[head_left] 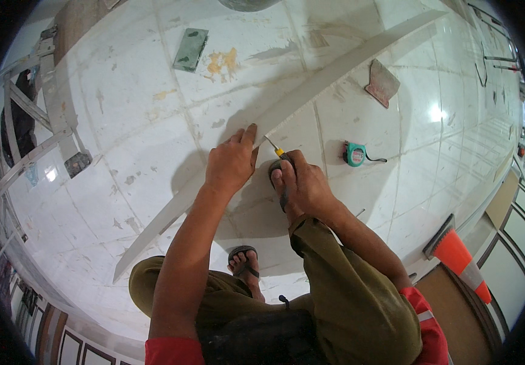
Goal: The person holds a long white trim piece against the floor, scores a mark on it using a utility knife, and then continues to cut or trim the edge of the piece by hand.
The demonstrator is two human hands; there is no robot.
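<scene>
A long pale board strip [335, 76] lies diagonally across the tiled floor, its right-hand edge rough and crumbly. My left hand [232, 161] grips the strip around its middle, fingers over the top and thumb by the near edge. In my right hand [303, 185] is a cutter knife [280, 152] with a yellow collar and dark handle. Its thin metal tip meets the strip's edge just right of my left fingers. My right forearm rests by my bent knee; a sandalled foot shows behind the right hand.
To the right lie a teal tape measure [355, 154] and a worn scraper-like plate [383, 83]. A greenish rectangular piece [191, 50] is at the far left. An orange cone [462, 258] lies at right, and metal framing [28, 106] stands along the left.
</scene>
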